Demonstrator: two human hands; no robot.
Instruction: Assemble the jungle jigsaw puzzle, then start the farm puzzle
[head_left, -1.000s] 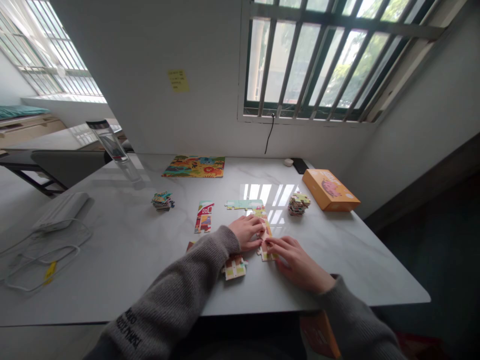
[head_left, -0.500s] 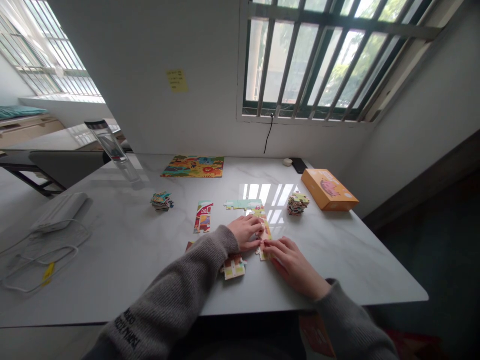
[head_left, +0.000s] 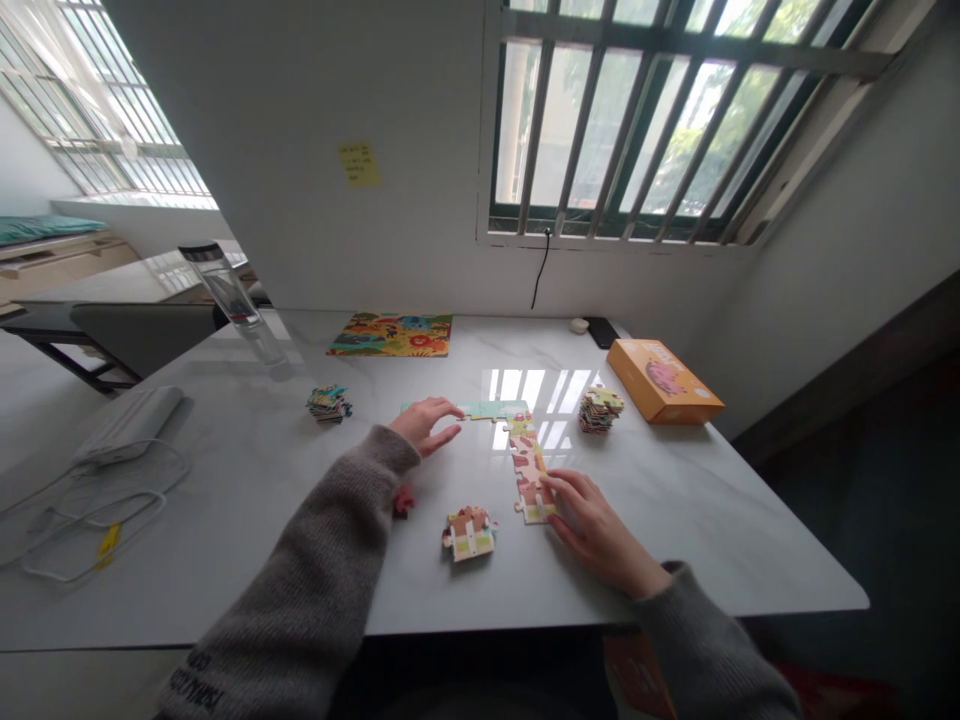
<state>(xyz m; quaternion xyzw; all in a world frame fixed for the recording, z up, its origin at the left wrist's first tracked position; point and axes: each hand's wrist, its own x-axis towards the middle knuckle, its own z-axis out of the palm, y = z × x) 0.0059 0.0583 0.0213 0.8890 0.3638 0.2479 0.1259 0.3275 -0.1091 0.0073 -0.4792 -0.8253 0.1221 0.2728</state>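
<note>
An L-shaped run of joined jigsaw pieces point(head_left: 529, 455) lies on the table, with a pale green row along its top. My right hand point(head_left: 596, 520) rests at the lower right edge of this run, fingers stretched out and fingertips touching it. Over the left end of the green row hovers my left hand point(head_left: 427, 425), thumb and fingers apart, holding nothing. Beneath that arm, a red puzzle piece point(head_left: 403, 500) shows in part; the red barn section is mostly covered. Between the two forearms sits a small pile of brown and cream pieces point(head_left: 470, 535).
Stacks of puzzle pieces stand left point(head_left: 328, 404) and right point(head_left: 600, 410). A colourful animal picture point(head_left: 394, 335), a glass bottle point(head_left: 225, 288), an orange box point(head_left: 664, 383) and a black phone-like object point(head_left: 601, 332) lie farther back. A white device point(head_left: 135, 425) with cables is at left.
My left hand has moved left and away from the joined strip, to the green row's left end. My right hand has stayed beside the strip's lower end.
</note>
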